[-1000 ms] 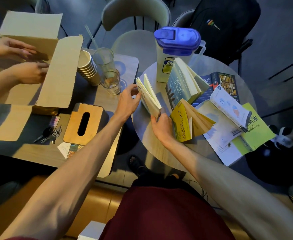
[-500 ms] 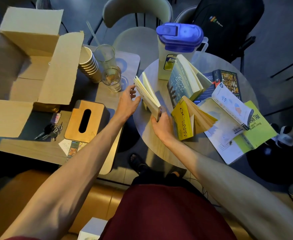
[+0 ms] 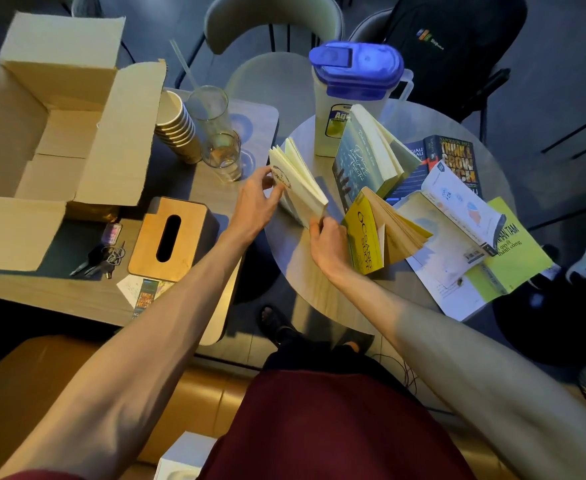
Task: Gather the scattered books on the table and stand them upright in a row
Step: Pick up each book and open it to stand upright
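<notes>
On the round table [image 3: 298, 282] a cream-paged book [image 3: 300, 183] stands on edge with its pages fanned. My left hand [image 3: 257, 199] pinches its far cover and my right hand [image 3: 328, 245] grips its near corner. Right beside it a yellow book [image 3: 366, 233] stands splayed open. Behind that, a teal book [image 3: 361, 164] stands leaning by the jug. A dark book [image 3: 458, 161], a white book [image 3: 458, 206] and a green book [image 3: 520, 251] lie flat on the right.
A clear jug with a blue lid [image 3: 354, 95] stands at the back of the round table. On the left table sit a drinking glass [image 3: 220, 157], stacked paper cups [image 3: 175, 129], an open cardboard box [image 3: 56, 133], a wooden tissue box [image 3: 168, 233] and keys [image 3: 103, 258]. Chairs and a black backpack [image 3: 451, 46] are behind.
Another person's hands at the cardboard box have gone from view. My left hand closed onto the cream book's cover, and the book sits slightly more upright between my hands.
</notes>
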